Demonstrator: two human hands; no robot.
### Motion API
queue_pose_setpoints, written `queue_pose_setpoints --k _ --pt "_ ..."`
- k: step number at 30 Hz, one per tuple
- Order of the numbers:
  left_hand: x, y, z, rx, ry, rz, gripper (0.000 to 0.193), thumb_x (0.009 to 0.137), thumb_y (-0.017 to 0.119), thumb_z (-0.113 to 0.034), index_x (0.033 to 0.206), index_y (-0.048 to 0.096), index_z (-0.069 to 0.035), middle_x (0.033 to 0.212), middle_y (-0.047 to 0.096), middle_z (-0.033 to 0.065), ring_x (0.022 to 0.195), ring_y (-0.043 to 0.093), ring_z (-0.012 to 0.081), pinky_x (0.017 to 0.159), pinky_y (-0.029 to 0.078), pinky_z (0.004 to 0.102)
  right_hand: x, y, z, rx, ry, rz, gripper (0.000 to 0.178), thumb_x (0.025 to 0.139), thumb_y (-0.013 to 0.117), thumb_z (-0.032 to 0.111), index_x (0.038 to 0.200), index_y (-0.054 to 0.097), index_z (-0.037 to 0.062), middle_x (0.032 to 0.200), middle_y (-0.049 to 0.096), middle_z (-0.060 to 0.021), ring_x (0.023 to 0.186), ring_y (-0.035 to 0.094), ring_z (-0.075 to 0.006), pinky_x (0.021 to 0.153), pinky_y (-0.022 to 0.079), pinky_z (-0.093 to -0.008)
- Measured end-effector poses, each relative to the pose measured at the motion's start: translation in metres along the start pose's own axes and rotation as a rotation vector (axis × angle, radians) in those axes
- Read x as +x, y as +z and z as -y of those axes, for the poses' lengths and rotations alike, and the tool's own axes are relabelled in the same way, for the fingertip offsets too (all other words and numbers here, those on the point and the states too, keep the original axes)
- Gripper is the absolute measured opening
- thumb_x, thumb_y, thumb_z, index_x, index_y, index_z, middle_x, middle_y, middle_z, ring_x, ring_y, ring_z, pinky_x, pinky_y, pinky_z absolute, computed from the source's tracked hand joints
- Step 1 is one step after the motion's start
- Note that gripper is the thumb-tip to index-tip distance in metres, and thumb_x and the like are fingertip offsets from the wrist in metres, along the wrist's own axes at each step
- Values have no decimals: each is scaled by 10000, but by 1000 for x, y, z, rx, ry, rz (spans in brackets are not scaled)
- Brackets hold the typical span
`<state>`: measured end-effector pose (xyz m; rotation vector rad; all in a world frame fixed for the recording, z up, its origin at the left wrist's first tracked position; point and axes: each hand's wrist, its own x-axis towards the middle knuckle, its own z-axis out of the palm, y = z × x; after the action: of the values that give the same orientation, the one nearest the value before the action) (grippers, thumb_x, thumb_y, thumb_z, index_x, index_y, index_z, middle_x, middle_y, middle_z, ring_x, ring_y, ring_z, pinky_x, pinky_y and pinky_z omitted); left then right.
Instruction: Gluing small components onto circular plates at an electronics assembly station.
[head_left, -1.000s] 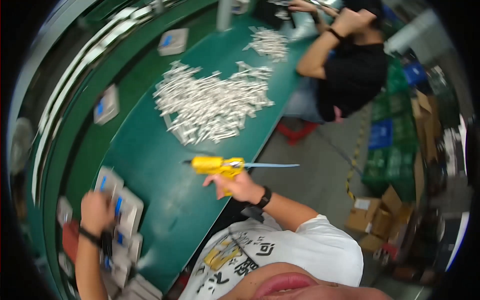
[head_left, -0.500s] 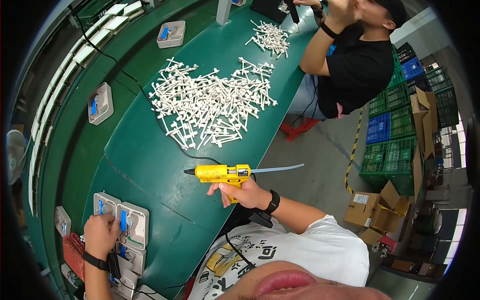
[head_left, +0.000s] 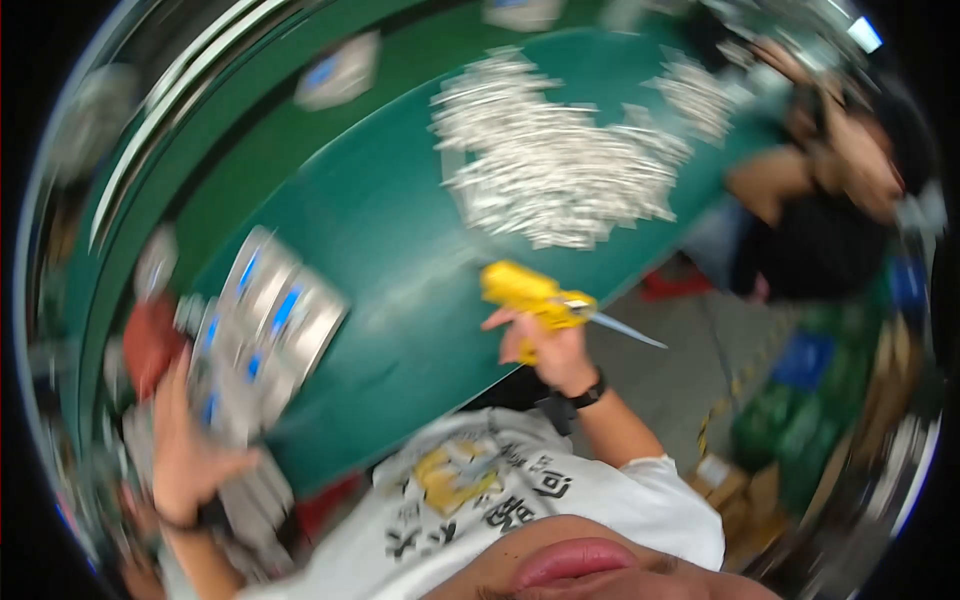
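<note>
My right hand (head_left: 562, 357) grips a yellow hot glue gun (head_left: 520, 287) by its handle above the green table, nozzle pointing left. A pale glue stick (head_left: 632, 331) juts out of its rear. To the left, my left hand (head_left: 188, 455) has its thumb and fingers spread and holds nothing visible. It is beside a group of white plastic housings (head_left: 312, 318) with blue parts inside. A red, rounded object (head_left: 150, 345) lies just past its fingertips. Motion blur hides fine detail.
A large heap of white stick-like plastic parts (head_left: 560, 165) covers the far middle of the table (head_left: 385, 270); a smaller heap (head_left: 697, 98) lies beyond it. A co-worker in black (head_left: 830, 235) is at the far right. More housings (head_left: 340, 72) sit on the green strip behind. Cardboard boxes (head_left: 725, 480) stand at right.
The view has swung, so the table and heaps appear shifted right. My left hand has come away from the housings and its fingers have spread. My right hand still holds the glue gun.
</note>
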<state>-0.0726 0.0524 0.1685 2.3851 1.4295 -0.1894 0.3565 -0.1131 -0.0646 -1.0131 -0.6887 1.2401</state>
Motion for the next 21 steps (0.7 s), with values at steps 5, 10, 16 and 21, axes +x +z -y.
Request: queue_pose_setpoints --k 5,10,16,21 --pt "-19 36 21 125 -32 -55 1207 572 970 -241 1609 385 -45 1496 533 235 1394 498 431 1193 393 494 -6 -9 6 -46 -102 -10 261 1140 490 224 1203 599 -5 1143 705 -260 601 574 -156 572 554 -348" --pt "-20 25 31 -20 34 -79 1085 641 952 -272 1572 446 -38 1382 605 213 1280 600 395 1103 488 461 1 -12 1 -17 -117 57 250 1145 466 214 1187 591 2 1162 684 -263 604 538 -148 588 547 -346" --pt "29 1 8 -87 224 -366 994 732 906 -389 1552 476 -27 1347 621 209 1229 619 408 1059 520 476 3 -10 -3 -48 -123 32 256 1148 457 219 1193 590 5 1155 687 -254 607 538 -143 603 547 -344" --pt "90 40 6 57 305 -460 1022 737 887 -466 1573 468 -55 1323 622 207 1233 614 401 1035 532 472 1 -3 -2 -87 -128 9 259 1147 474 231 1194 596 7 1151 699 -242 615 553 -137 605 554 -342"
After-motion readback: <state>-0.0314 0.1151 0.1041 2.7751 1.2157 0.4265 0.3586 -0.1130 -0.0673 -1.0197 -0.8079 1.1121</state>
